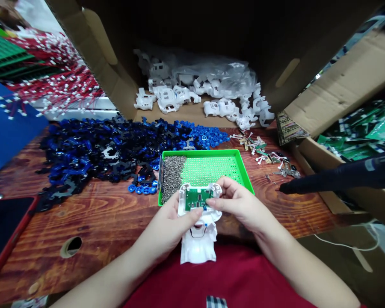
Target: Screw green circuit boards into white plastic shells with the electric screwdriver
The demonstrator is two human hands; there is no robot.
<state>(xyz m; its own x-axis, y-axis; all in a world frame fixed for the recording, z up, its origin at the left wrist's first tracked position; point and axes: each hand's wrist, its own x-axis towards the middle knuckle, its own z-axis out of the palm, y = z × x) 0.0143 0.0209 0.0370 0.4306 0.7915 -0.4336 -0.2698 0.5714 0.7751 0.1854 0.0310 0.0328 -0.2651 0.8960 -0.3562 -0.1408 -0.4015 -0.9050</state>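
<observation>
A white plastic housing (198,244) with a green circuit board (197,198) set into its top is held just above the table's near edge. My left hand (171,224) grips the housing's left side, thumb pressing near the board's lower edge. My right hand (237,201) pinches the housing's upper right corner and the board's right end. A small blue part sits at the board's lower edge between my thumbs. Directly behind the housing lies a green perforated tray (211,169) with a heap of small metal screws (171,175) in its left part.
A wide pile of blue and black plastic parts (99,152) covers the wooden table (109,222) at left. White housings (192,96) lie in an open cardboard box behind. A box of green boards (362,128) and a black tool (336,177) are at right. A phone (4,226) lies at left.
</observation>
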